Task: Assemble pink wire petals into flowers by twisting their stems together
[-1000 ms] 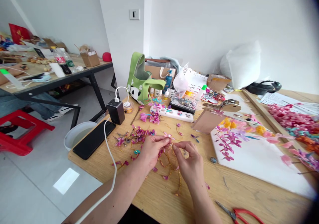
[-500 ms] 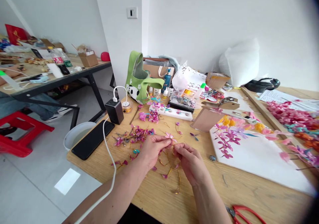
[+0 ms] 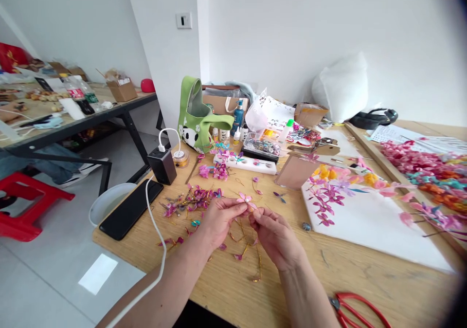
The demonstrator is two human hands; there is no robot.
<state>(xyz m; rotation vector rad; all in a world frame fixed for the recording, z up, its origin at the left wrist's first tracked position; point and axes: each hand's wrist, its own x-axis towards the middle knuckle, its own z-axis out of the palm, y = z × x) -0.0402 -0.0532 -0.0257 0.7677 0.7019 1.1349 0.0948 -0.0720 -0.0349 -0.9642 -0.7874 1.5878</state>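
Note:
A small pink flower (image 3: 246,199) is pinched between the fingertips of my left hand (image 3: 222,221), above the wooden table. Close against it, my right hand (image 3: 275,233) is closed with thumb and index finger together at the flower's base; the thin stem there is mostly hidden by the fingers. Under and beside my hands lie loose magenta petals on gold wire stems (image 3: 241,256). A heap of purple-pink wired petals (image 3: 200,197) is left of my left hand. Several finished-looking magenta flowers (image 3: 326,201) rest on a white board (image 3: 350,226) to the right.
A black phone (image 3: 131,210), a charger block (image 3: 162,166) and a white cable (image 3: 156,230) are at the left edge; the cable passes over my left forearm. Red-handled pliers (image 3: 359,308) lie front right. A green bag (image 3: 189,118) and bottles stand behind. Another person's hand (image 3: 12,109) shows far left.
The whole view has shifted slightly, with the scene moving left in the picture. My hands keep their pinch on the pink flower, whose petals now face up a little more clearly.

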